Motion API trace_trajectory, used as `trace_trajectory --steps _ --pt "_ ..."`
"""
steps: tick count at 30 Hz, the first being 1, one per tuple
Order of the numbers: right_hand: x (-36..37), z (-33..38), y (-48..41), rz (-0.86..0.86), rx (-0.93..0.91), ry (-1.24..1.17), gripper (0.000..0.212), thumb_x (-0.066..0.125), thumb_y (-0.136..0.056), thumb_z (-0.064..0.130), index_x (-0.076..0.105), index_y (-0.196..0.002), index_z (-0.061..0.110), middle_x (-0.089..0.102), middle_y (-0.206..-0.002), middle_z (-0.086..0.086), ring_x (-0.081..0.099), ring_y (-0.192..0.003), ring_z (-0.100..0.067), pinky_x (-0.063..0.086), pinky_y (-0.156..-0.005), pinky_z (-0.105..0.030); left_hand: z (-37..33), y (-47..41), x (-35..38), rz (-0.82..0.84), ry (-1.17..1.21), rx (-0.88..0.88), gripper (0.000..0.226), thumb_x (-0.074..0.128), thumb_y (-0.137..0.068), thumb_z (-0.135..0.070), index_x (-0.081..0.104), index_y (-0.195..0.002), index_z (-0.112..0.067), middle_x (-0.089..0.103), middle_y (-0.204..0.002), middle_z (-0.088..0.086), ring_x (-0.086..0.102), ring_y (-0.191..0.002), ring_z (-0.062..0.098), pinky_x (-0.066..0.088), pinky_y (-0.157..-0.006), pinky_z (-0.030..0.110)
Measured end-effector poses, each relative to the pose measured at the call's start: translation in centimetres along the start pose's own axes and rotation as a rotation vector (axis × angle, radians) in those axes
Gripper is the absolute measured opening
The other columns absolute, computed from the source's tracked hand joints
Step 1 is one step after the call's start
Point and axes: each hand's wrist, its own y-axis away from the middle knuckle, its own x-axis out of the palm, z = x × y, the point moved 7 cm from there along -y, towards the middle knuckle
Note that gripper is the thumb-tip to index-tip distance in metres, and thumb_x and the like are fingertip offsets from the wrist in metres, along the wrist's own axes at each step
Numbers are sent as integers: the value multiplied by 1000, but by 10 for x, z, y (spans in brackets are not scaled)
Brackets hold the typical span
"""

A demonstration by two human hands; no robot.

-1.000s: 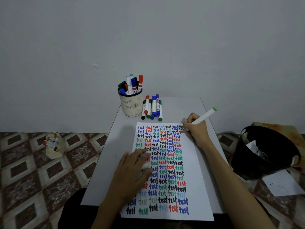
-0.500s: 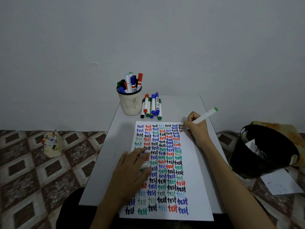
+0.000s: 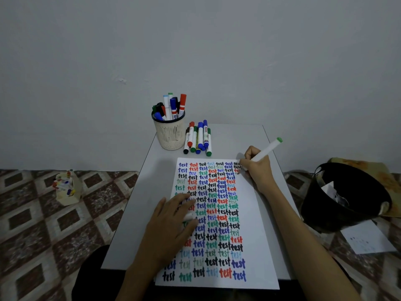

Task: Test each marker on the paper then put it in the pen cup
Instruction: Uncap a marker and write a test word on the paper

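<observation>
Marker [image 3: 265, 149] tip lower, partly behind right hand [image 3: 258, 170]

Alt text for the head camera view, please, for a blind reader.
A right hand writes with a green-ended marker at the top right of a paper covered in coloured "test" words; the left hand rests on it. Behind: a pen cup, loose markers beside it.
</observation>
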Motion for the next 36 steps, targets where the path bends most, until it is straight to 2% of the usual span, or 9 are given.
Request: trace_trajectory --steps 7,15,18,22,27,31,36 --pt "0 2 1 3 -33 30 27 54 -76 -18 42 -68 6 38 -58 -6 39 -50 -11 37 -44 -17 0 0 0 2 0 -1 61 20 -92 -62 40 -140 -30 33 -147 -15 25 -136 -1 9 -117 37" --pt "-7 -3 -2 -68 -32 17 32 54 -78 -16 40 -64 9 39 -58 -7 41 -49 -12 39 -44 -20 0 0 0 -9 -4 0 61 21 -93 -62 43 -139 -29 36 -146 -14 28 -135 1 9 -117 36" --pt "-5 -5 -3 -48 -28 31 28 54 -76 -16 42 -66 7 40 -59 -8 42 -52 -16 42 -45 -20 0 0 0 -5 -1 -4 62 19 -92 -63 42 -139 -30 35 -146 -14 28 -135 1 9 -117 36" --pt "-4 -3 -2 -49 -27 30 35 52 -77 -18 39 -62 11 40 -57 -6 42 -48 -10 40 -43 -19 1 -1 0 -2 -5 -14 61 20 -92 -63 42 -139 -31 36 -145 -15 29 -134 0 10 -117 35" --pt "-6 -5 -2 -33 -16 15 30 55 -75 -16 41 -65 8 40 -58 -8 40 -50 -17 39 -43 -20 2 0 -1 -5 -6 -19 61 21 -91 -64 44 -138 -32 37 -145 -15 30 -134 0 12 -118 36" --pt "-11 -4 -1 -102 -21 -38 36 55 -80 -15 39 -61 12 40 -56 -7 39 -42 -8 36 -39 -17 1 0 -1 -14 -4 -19 62 21 -91 -64 45 -137 -32 38 -144 -15 31 -133 0 11 -117 34" --pt "-9 -2 -1 -110 -34 -10 34 54 -82 -13 39 -63 11 39 -56 -6 39 -41 -4 36 -40 -16 2 0 -1 -8 0 -27 63 21 -90 -66 44 -138 -32 37 -145 -16 31 -134 1 14 -118 37"
